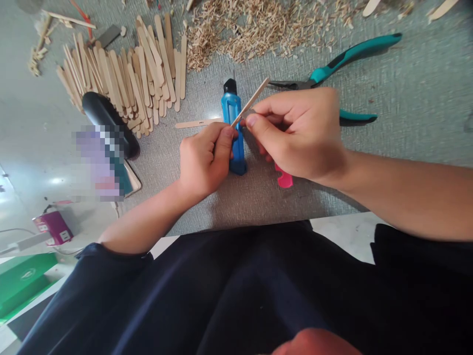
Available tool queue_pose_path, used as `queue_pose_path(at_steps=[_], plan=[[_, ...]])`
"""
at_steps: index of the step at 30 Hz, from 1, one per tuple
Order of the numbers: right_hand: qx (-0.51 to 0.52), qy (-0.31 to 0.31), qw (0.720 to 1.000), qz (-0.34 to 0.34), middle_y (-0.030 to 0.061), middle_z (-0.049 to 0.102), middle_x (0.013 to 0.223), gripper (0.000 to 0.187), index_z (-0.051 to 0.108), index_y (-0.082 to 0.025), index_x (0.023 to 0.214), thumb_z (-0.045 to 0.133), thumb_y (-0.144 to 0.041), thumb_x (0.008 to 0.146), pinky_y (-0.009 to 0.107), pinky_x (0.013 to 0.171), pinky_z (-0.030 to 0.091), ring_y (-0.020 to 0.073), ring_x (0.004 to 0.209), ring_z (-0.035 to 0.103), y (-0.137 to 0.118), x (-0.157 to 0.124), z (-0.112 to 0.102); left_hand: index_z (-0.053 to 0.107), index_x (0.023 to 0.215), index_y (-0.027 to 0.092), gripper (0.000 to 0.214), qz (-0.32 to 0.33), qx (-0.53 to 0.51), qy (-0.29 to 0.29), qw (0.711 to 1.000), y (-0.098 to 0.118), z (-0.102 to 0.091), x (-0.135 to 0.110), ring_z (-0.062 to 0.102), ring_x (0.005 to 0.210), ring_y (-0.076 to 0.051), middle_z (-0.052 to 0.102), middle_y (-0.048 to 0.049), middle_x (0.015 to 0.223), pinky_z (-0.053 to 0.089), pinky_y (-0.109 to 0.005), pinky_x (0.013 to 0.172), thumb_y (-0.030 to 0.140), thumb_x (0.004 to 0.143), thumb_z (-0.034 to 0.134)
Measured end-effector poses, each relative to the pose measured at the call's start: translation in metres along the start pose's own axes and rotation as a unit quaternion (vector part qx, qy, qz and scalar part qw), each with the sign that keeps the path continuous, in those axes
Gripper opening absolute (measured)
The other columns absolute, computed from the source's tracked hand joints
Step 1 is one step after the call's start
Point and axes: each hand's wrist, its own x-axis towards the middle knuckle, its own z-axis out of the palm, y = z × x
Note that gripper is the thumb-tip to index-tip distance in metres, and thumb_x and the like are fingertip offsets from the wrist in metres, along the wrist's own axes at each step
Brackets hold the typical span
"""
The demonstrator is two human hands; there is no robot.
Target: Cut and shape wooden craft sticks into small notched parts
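Observation:
My left hand (207, 155) pinches the lower end of a wooden craft stick (254, 98), which slants up to the right. In my right hand (301, 130), thumb and forefinger are closed on a small flat grey blade (250, 113) that meets the stick's side; most of it is hidden by the fingers. Below the hands lies a blue utility knife (239, 155) with a black end. Another craft stick (192, 124), with a small slot in it, rests on the table left of the knife. A pink piece (284, 178) shows under my right hand.
Teal-handled pliers (321, 74) lie behind my right hand. Many craft sticks (121, 79) are piled at the back left, with wood shavings (251, 29) along the back. A black case (109, 123) and a phone-like item (131, 180) sit on the left of the grey table (414, 133).

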Motion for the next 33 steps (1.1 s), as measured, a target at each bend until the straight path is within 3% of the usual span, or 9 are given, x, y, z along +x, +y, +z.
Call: queue_pose_path(at_steps=[5,8,14,25,33], plan=[[0.0,-0.006,1.0,-0.002,-0.0017,0.064,0.065,0.027,0.08,-0.024,0.083,0.075,-0.021,0.109,0.029,0.051,0.037,0.0136,0.063,0.059,0.001,0.001,-0.002,0.08,0.1,0.022,0.043,-0.014,0.033,0.006,0.999,0.003,0.0,0.001,0.071,0.068,-0.008,0.082,0.0007,0.083,0.05,-0.025,0.069,0.043,0.127,0.054],[-0.004,0.0,1.0,-0.008,-0.0029,0.063,0.065,0.024,0.081,-0.025,0.086,0.077,-0.023,0.11,0.031,0.052,0.037,0.0132,0.06,0.055,0.002,0.0,-0.001,0.081,0.098,0.021,0.043,-0.003,0.053,0.018,0.998,0.003,0.0,0.0,0.068,0.065,-0.007,0.08,0.0017,0.079,0.047,-0.025,0.066,0.04,0.127,0.055],[-0.033,0.0,0.999,-0.021,-0.0028,0.057,0.061,0.03,0.073,-0.027,0.081,0.071,-0.022,0.111,0.035,0.052,0.034,0.0144,0.058,0.05,0.002,-0.003,-0.001,0.078,0.094,0.02,0.05,0.055,0.108,0.04,0.992,0.001,0.0,-0.003,0.061,0.059,-0.007,0.07,0.0027,0.067,0.04,-0.026,0.063,0.045,0.128,0.051],[-0.128,0.01,0.989,-0.071,-0.0031,0.052,0.06,0.04,0.056,-0.027,0.074,0.067,-0.022,0.112,0.04,0.055,0.031,0.0146,0.056,0.044,-0.003,-0.007,-0.005,0.073,0.095,0.021,0.033,0.193,0.139,0.046,0.97,-0.009,0.0,0.003,0.055,0.056,-0.009,0.066,0.0037,0.066,0.033,-0.032,0.063,0.031,0.123,0.06],[-0.031,-0.033,0.998,0.033,-0.0019,0.052,0.055,0.058,0.053,-0.026,0.062,0.073,-0.028,0.116,0.037,0.051,0.029,0.0139,0.054,0.045,-0.008,-0.007,-0.002,0.067,0.088,0.021,0.037,0.173,0.128,0.023,0.976,-0.003,-0.001,0.003,0.053,0.056,-0.009,0.065,0.0025,0.065,0.032,-0.031,0.061,0.028,0.123,0.058]])
